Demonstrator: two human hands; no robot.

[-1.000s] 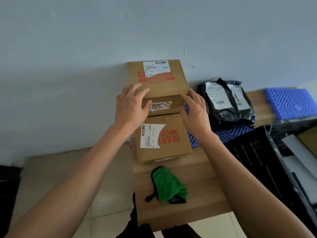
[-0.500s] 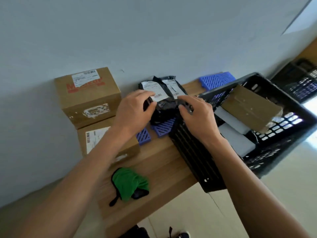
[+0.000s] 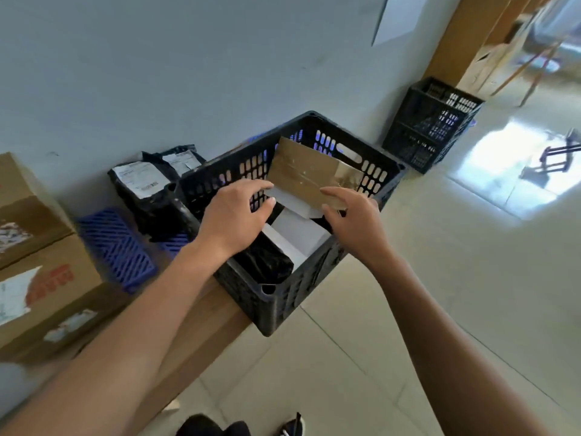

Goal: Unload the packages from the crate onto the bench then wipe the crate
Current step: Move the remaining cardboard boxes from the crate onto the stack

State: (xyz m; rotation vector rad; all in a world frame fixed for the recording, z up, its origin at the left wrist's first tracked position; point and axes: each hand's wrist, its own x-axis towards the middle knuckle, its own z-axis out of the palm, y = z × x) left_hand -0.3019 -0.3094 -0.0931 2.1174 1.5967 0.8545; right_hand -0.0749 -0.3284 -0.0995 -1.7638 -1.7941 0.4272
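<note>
Two hands flanking tilted box (image 3: 309, 176), crate (image 3: 276, 297)

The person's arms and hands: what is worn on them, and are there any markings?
Nothing is worn. Both forearms are bare up to the frame edge, with no sleeves in view. The left hand and the right hand have no gloves, and no rings, watch, wristband or markings can be seen.

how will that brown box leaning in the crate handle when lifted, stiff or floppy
Probably stiff: the brown box keeps flat faces and straight edges while propped against the crate wall. Its taped top looks glossy, so possibly slippery. Leaning tilted, it may tip once nudged.
</note>
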